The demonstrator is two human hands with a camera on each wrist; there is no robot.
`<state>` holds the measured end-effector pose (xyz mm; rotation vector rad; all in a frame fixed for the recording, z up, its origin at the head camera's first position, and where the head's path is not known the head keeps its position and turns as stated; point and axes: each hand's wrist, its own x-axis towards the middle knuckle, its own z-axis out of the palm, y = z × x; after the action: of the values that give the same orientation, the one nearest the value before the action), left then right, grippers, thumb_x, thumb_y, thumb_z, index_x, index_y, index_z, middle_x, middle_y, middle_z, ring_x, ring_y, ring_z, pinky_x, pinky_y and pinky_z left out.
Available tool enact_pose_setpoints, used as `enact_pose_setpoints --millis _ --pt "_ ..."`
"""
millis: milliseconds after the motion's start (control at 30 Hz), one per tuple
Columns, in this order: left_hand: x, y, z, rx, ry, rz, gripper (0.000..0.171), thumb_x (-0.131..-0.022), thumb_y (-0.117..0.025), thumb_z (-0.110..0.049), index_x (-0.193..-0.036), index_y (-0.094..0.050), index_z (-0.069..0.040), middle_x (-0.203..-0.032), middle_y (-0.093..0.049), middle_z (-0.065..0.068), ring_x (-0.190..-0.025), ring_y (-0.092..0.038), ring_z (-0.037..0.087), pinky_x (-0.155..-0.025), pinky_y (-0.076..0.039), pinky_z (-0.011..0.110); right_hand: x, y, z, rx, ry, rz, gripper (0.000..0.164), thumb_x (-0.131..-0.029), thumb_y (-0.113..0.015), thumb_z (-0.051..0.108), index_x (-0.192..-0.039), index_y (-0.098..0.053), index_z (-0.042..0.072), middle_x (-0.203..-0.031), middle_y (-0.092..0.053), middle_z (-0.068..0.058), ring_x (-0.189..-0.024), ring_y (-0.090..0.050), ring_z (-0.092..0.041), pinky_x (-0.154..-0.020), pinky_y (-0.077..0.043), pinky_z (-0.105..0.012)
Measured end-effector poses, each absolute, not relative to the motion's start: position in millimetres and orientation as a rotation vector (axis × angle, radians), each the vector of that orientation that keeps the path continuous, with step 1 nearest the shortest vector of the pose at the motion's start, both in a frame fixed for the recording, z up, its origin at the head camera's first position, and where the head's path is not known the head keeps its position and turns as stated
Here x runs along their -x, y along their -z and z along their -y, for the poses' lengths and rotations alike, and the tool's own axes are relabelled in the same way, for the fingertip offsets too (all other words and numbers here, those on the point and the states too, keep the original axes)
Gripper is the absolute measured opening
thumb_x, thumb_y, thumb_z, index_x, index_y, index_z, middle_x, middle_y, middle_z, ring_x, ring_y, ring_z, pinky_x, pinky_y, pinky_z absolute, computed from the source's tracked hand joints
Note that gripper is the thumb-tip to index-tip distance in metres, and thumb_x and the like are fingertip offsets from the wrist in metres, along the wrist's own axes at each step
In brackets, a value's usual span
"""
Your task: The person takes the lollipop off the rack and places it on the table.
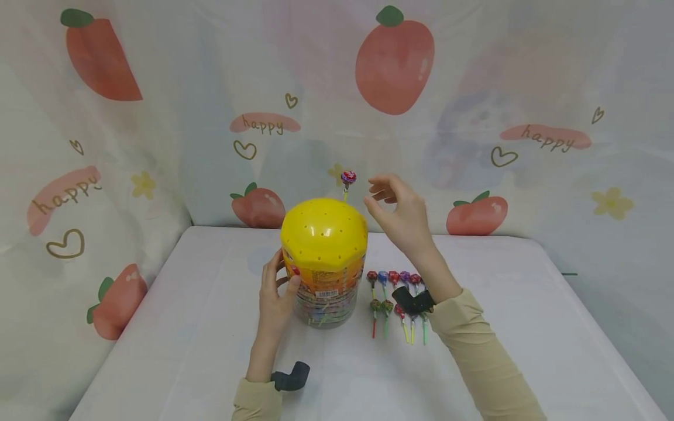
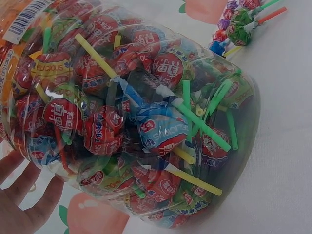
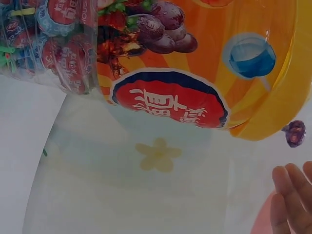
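A large clear plastic jar [image 1: 323,307] of wrapped lollipops stands upright on the table, topped by a dome-shaped yellow lid [image 1: 322,228] with small holes. One purple-red lollipop [image 1: 348,177] rises above the lid's far side, stick down; the stick's lower end is hidden. My left hand [image 1: 276,298] rests against the jar's left side, fingers along the wall and thumb toward the front. To the right of the raised lollipop, my right hand [image 1: 402,216] hovers with loosely bent fingers, holding nothing. In the right wrist view a gap separates its fingertips from the lollipop [image 3: 295,134].
Right of the jar, several lollipops [image 1: 375,305] lie in two rows, partly hidden under my right forearm and its black wrist camera [image 1: 413,300]. The white table [image 1: 210,327] meets a fruit-printed cloth backdrop [image 1: 326,64] behind and at the left.
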<state>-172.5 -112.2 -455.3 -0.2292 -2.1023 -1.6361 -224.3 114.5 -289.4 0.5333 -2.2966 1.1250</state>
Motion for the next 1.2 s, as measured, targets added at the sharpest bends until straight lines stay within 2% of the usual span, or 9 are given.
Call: enact_pose_setpoints --millis 300,500,667,767,900,1000,1200 --pt "172.4 455.0 112.4 0.227 1.626 2.107 0.061 -0.094 -0.059 -0.031 -0.149 -0.034 -0.022 -0.139 -0.046 0.008 -0.128 -0.045 0.022 -0.100 -0.046 0.049 240.3 280.6 -102.6 -0.617 -1.123 2.288 0.038 -0.087 -0.070 0.014 -0.121 -0.059 0.003 -0.108 -0.066 -0.015 -0.097 -0.062 -0.027 -0.089 -0.051 -0.042" --pt "172.0 454.4 111.9 0.237 1.602 2.110 0.061 -0.095 -0.059 -0.031 -0.149 -0.034 -0.021 -0.140 -0.046 0.008 -0.128 -0.045 0.023 -0.099 -0.048 0.048 247.0 280.0 -96.1 -0.629 -1.139 2.297 0.036 -0.087 -0.070 0.014 -0.119 -0.060 0.003 -0.109 -0.067 -0.015 -0.095 -0.064 -0.028 -0.087 -0.051 -0.043" --pt "167.7 447.1 110.7 0.257 1.615 2.108 0.061 -0.095 -0.059 -0.021 -0.149 -0.033 -0.012 -0.140 -0.045 0.014 -0.129 -0.044 0.029 -0.099 -0.047 0.053 250.2 281.4 -92.8 -0.622 -1.165 2.287 0.032 -0.088 -0.069 0.016 -0.117 -0.061 0.003 -0.104 -0.068 -0.014 -0.091 -0.064 -0.026 -0.084 -0.051 -0.039" --pt "167.0 446.2 111.0 0.251 1.623 2.113 0.061 -0.094 -0.060 -0.019 -0.149 -0.033 -0.011 -0.140 -0.045 0.014 -0.129 -0.044 0.029 -0.099 -0.046 0.054 251.7 281.7 -90.9 -0.612 -1.185 2.278 0.030 -0.089 -0.068 0.016 -0.115 -0.062 0.003 -0.102 -0.068 -0.013 -0.089 -0.063 -0.025 -0.083 -0.051 -0.038" --pt "169.7 452.4 112.6 0.257 1.611 2.105 0.060 -0.095 -0.060 -0.024 -0.149 -0.034 -0.018 -0.139 -0.046 0.008 -0.128 -0.045 0.024 -0.098 -0.047 0.051 253.4 282.2 -89.1 -0.590 -1.221 2.271 0.026 -0.090 -0.067 0.015 -0.112 -0.063 0.003 -0.100 -0.068 -0.013 -0.087 -0.063 -0.024 -0.082 -0.051 -0.037" --pt "170.2 453.2 113.1 0.270 1.613 2.093 0.060 -0.094 -0.060 -0.022 -0.149 -0.034 -0.018 -0.138 -0.047 0.008 -0.128 -0.045 0.024 -0.097 -0.047 0.051 254.1 282.8 -88.6 -0.574 -1.234 2.271 0.025 -0.090 -0.067 0.014 -0.112 -0.063 0.003 -0.099 -0.068 -0.012 -0.086 -0.062 -0.023 -0.082 -0.050 -0.034" --pt "170.4 453.4 113.7 0.268 1.618 2.093 0.060 -0.095 -0.060 -0.024 -0.149 -0.034 -0.019 -0.138 -0.046 0.008 -0.129 -0.044 0.023 -0.098 -0.047 0.051 253.9 281.8 -87.7 -0.577 -1.266 2.250 0.024 -0.090 -0.067 0.014 -0.110 -0.063 0.002 -0.097 -0.068 -0.014 -0.086 -0.062 -0.024 -0.085 -0.052 -0.045"
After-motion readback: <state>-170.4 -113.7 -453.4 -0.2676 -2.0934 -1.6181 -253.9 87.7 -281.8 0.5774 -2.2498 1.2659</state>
